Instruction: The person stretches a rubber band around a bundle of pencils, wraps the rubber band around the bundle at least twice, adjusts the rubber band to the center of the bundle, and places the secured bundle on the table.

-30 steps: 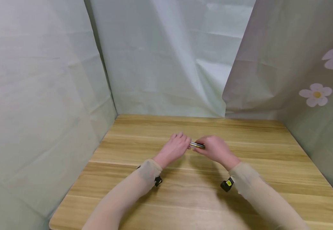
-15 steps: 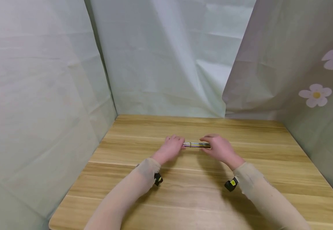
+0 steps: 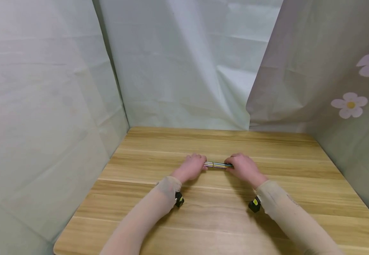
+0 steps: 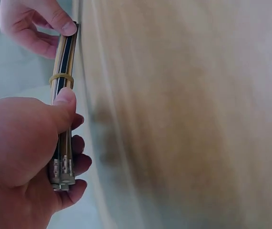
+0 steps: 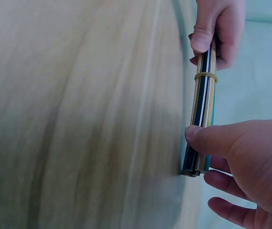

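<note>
A rubber band (image 4: pixel 61 77) goes round the middle of a bundle of slim pen-like sticks (image 3: pixel 216 165), black, gold, silver and green. Their exact kind is unclear. My left hand (image 3: pixel 190 167) grips the left end, thumb along the top and fingers curled beneath. Silvery metal tips (image 4: pixel 63 176) show past that palm in the left wrist view. At the other end, my right hand (image 5: pixel 250 162) pinches the bundle between thumb and fingers, and dark flat ends (image 5: pixel 190 172) stick out there. The bundle lies nearly level, left to right; whether it touches the table cannot be told.
Beneath both hands spreads a wood-grain table (image 3: pixel 184 223). Pale cloth sheets (image 3: pixel 184 71) hang behind it and along both sides, with white flowers (image 3: pixel 349 105) printed on the right one. A small black camera (image 3: pixel 254 204) sits at each wrist.
My hands have moved apart along the bundle, the right one rightward and the left one slightly left. More of the sticks and the band now shows. Both hands are a little lower in view.
</note>
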Available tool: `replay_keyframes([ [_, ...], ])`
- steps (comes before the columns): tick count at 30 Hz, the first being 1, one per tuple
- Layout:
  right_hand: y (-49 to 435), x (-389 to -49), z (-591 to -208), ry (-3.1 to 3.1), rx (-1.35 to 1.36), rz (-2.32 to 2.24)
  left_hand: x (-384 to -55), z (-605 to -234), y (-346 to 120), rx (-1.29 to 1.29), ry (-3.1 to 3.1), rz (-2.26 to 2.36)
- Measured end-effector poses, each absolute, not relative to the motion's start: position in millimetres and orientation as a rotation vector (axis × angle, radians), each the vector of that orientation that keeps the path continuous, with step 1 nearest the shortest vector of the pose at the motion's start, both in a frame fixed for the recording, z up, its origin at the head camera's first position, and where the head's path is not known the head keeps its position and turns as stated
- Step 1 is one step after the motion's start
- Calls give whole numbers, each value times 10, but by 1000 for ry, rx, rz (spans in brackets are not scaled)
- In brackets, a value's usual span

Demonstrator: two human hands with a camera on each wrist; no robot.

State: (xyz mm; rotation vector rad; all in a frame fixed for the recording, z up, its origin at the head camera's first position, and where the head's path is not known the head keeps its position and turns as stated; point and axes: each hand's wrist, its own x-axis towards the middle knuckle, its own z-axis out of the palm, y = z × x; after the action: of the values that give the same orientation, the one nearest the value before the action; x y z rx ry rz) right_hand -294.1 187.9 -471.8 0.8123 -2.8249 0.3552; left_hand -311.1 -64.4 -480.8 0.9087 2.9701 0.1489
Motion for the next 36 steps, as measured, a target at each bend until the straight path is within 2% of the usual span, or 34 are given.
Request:
replay_keyframes([
  [20, 1963, -2936, -4824, -2897, 776, 337, -3127, -4842, -744, 949, 2938, 191],
  [29, 2131, -2908, -4856, -2859, 782, 503, -3197, -4724, -1110, 1088, 2982, 343],
  [36, 2482, -2859, -4850, -2872, 652, 568, -3193, -4731, -1516, 1043, 3035, 296],
])
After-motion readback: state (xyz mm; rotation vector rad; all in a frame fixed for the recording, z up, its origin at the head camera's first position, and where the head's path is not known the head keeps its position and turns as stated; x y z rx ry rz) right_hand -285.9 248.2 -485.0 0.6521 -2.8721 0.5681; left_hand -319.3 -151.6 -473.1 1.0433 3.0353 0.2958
